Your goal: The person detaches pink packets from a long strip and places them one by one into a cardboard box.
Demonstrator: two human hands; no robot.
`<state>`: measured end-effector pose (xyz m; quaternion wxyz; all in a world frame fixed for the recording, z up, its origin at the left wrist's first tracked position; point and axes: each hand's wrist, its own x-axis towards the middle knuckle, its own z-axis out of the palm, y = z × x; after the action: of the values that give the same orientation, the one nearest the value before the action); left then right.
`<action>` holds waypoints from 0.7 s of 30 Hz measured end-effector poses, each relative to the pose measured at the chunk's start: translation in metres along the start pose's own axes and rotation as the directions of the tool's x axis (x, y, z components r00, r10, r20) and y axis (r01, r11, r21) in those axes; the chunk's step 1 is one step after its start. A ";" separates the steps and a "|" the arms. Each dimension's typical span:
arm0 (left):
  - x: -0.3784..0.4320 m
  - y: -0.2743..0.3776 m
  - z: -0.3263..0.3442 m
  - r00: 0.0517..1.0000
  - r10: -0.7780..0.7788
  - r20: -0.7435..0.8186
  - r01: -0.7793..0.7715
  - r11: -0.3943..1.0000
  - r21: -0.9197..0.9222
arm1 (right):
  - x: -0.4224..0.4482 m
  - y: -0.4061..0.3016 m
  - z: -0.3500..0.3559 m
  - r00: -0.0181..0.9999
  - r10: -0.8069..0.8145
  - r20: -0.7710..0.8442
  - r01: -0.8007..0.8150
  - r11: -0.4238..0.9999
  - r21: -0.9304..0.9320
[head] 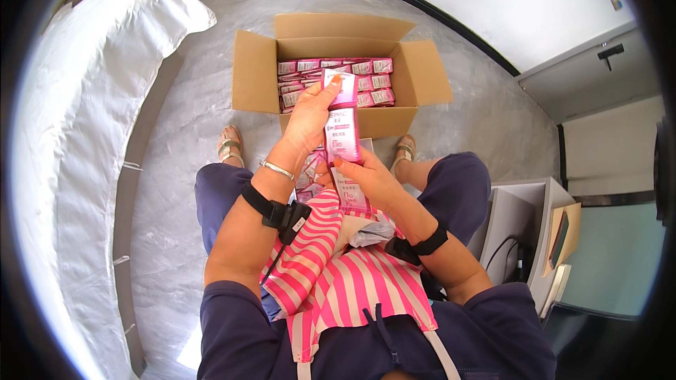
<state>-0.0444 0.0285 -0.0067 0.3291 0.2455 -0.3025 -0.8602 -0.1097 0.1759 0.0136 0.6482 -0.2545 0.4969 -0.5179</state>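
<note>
A strip of joined pink-and-white sachets (pixel 342 129), bearing print, stretches between my hands over my lap. My left hand (pixel 310 111) pinches its upper end, with the thumb on the top sachet. Lower down, my right hand (pixel 372 177) grips the strip with its thumb across the front, and the lowest sachet hangs towards my apron. Behind the strip stands an open cardboard box (pixel 377 122) holding rows of similar stacked sachets (pixel 372 83). More loose sachets (pixel 309 177) lie between my knees, partly hidden by my hands and the apron.
A pink-striped apron (pixel 364 287) covers my lap, with a crumpled grey piece (pixel 372 233) on it. A silvery cover (pixel 95 132) drapes something long at left. An open-fronted cabinet (pixel 520 216) with cables stands at right. The box's flaps (pixel 430 74) spread outwards on the grey floor (pixel 475 126).
</note>
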 end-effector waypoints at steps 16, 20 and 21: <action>-0.008 0.053 -0.006 0.887 0.091 0.453 -0.122 0.992 0.040 | 0.017 0.020 -0.095 0.969 0.125 0.213 0.077 0.666 -0.742; -0.022 0.032 0.001 0.796 -0.311 0.520 -0.075 0.801 0.594 | 0.032 -0.029 -0.092 0.925 -0.148 0.349 0.164 0.986 -0.017; -0.026 0.030 0.003 0.691 -0.413 0.594 -0.063 0.783 0.618 | 0.033 -0.042 -0.081 0.886 -0.253 0.388 0.148 0.948 0.281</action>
<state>-0.0170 0.0304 0.0215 0.0056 0.0190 -0.6310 -0.7755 -0.2015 0.1467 0.0058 0.7084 -0.3285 0.2497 -0.5726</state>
